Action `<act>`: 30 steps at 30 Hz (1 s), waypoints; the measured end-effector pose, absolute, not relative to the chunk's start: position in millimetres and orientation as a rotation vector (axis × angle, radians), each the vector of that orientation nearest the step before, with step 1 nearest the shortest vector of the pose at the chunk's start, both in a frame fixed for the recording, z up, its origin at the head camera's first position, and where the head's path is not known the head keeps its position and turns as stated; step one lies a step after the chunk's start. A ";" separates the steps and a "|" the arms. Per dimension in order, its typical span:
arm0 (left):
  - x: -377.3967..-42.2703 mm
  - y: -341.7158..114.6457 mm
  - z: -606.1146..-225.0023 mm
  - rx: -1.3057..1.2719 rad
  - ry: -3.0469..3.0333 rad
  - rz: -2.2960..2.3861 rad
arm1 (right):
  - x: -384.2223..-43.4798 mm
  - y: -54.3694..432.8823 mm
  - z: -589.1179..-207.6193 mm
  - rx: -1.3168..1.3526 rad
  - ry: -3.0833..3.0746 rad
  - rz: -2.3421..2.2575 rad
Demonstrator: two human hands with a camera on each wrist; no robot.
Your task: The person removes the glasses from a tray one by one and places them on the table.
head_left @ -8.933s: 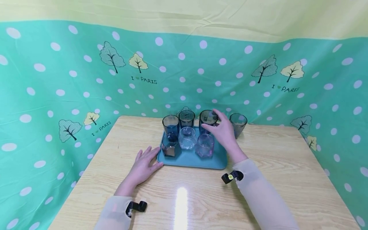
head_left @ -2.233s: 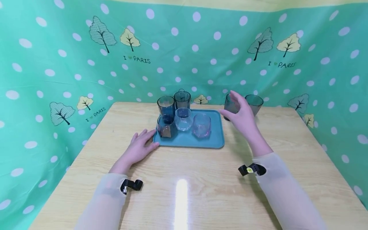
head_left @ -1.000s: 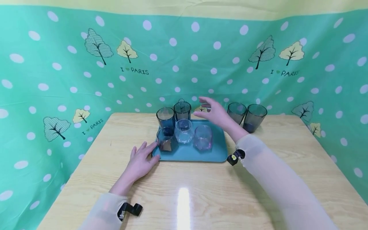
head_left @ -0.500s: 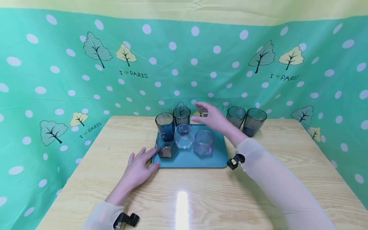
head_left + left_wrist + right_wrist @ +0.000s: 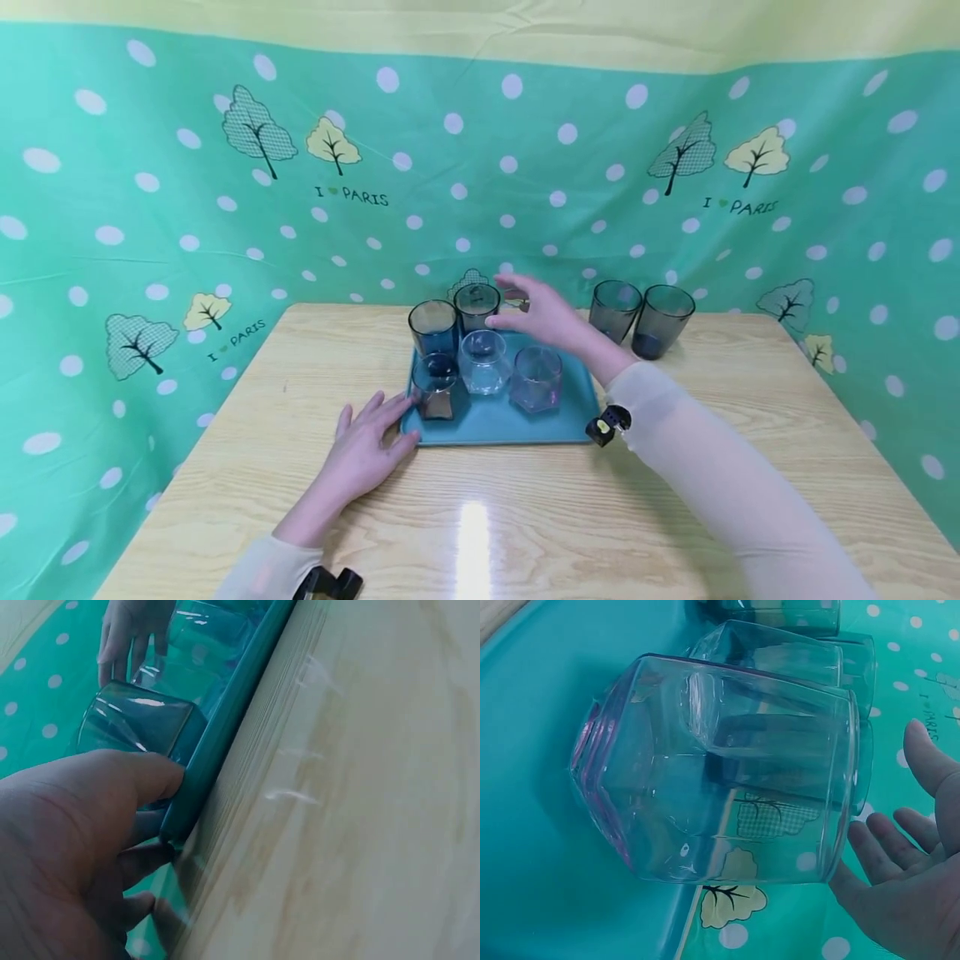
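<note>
In the head view my left hand [image 5: 365, 454] rests at the blue tray's [image 5: 495, 432] front left corner, fingers spread and touching the rim. The left wrist view shows its thumb [image 5: 154, 776] against the tray beside a dark faceted glass [image 5: 139, 724]. My right hand [image 5: 543, 317] reaches over the tray's back, thumb and fingers parted at the right side of a tall grey glass [image 5: 477, 310]. Beside that glass stands a tall blue glass [image 5: 435, 329]. Nearer the front are a clear glass [image 5: 483, 367] and a pinkish faceted glass [image 5: 536, 383], large in the right wrist view.
Two tall grey glasses, one nearer the tray [image 5: 615, 308] and one farther right [image 5: 663, 321], stand on the wooden table [image 5: 540, 517] right of the tray. A patterned green cloth [image 5: 450, 167] hangs close behind the table.
A tall dark glass from the tray's back right now stands on the table beside the other grey glass. My right hand let it go and moved left to the back grey glass. Left hand stays.
</note>
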State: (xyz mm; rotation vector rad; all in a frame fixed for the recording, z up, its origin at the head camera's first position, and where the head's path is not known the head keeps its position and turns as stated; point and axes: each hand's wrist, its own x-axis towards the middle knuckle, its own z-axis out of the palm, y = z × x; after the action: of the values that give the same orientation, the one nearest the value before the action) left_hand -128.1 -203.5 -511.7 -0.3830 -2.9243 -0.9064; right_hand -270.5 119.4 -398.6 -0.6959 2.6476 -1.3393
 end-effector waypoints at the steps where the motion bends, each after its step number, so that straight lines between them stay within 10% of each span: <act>1: -128.3 -203.0 -511.5 -0.384 -2.918 -0.912 | -270.4 119.2 -399.1 -0.690 2.648 -1.339; 30: -132.4 -205.9 -516.1 -0.382 -2.891 -0.925 | -277.0 105.2 -412.1 -0.615 2.675 -1.193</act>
State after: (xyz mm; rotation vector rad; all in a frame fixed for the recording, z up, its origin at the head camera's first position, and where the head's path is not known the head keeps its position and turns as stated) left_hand -132.4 -205.9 -516.1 -0.3819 -2.8909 -0.9253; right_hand -277.0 105.2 -412.1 -0.6148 2.6751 -1.1926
